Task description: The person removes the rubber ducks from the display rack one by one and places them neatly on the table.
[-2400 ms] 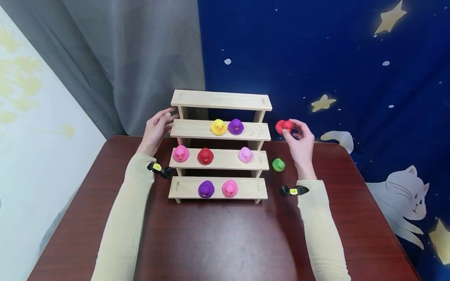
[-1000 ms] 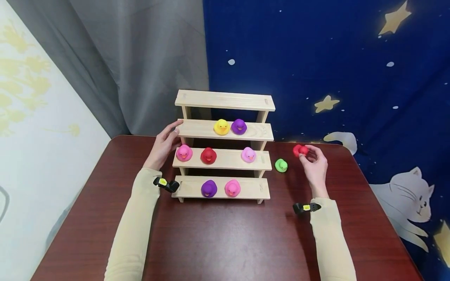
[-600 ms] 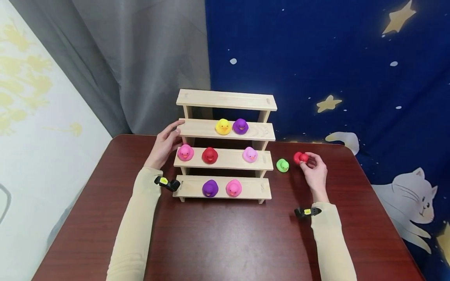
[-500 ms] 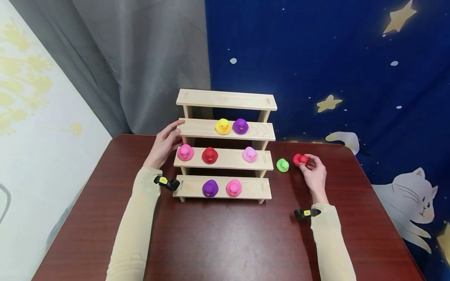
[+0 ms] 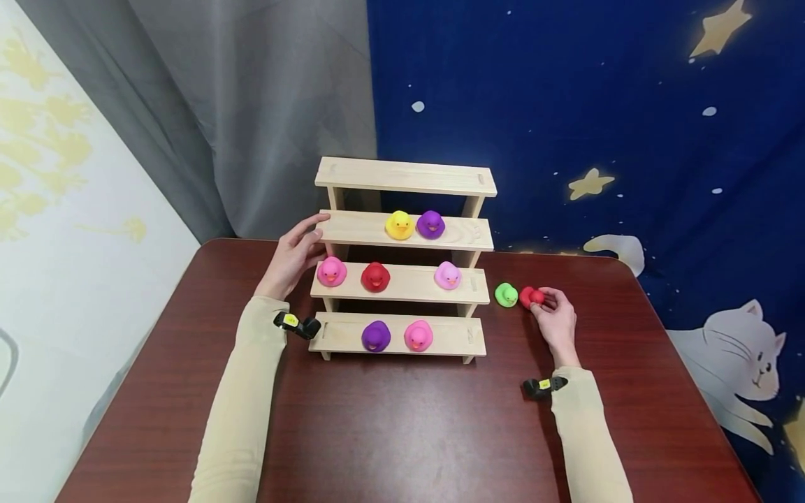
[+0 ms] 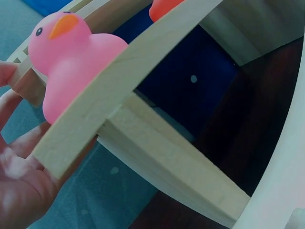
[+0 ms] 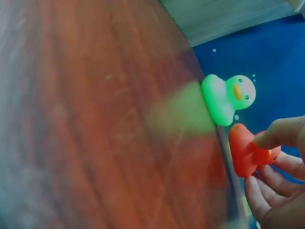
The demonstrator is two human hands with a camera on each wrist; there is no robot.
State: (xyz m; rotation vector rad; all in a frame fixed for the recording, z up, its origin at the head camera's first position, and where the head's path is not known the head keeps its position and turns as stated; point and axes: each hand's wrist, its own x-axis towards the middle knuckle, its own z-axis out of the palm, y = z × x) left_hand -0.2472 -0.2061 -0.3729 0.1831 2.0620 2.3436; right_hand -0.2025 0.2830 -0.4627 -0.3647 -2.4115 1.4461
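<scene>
My right hand pinches a red rubber duck between thumb and fingers, right beside a green rubber duck on the table. Whether the red duck touches the tabletop, I cannot tell. A four-tier wooden display rack stands at the back of the table. At its left side my left hand grips the end of the second board from the top. The left wrist view shows a pink duck near those fingers, on the board below.
A yellow duck and a purple duck sit on the second board. Below them are a darker red duck and a light pink duck. The lowest board bears another purple duck and a pink duck. Curtains hang behind the table.
My right hand has brought the red duck down from beside the rack, first rightward, then left toward the green duck. My left hand has moved onto the board's end and stayed there.
</scene>
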